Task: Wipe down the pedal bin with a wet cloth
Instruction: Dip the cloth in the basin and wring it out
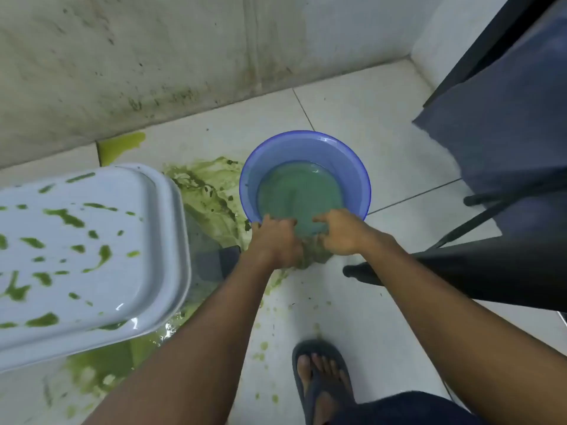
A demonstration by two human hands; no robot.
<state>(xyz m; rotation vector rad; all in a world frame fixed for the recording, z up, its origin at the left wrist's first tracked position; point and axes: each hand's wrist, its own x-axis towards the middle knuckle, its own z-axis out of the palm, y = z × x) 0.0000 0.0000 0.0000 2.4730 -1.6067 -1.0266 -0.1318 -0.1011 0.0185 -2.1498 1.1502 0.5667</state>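
Tiled floor [352,118] holds green spill [211,194] between pedal bin [92,256] and basin [306,138].

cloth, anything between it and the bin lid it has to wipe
Nothing visible does. The left hand and right hand grip the cloth at the basin's near rim; the splattered bin lid lies just left, only spill-covered floor between.

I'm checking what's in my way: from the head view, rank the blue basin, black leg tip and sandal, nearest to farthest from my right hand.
1. blue basin: the right hand reaches over its near rim.
2. black leg tip: on the floor, just below-right of the hand.
3. sandal: farthest, back by the person's body.
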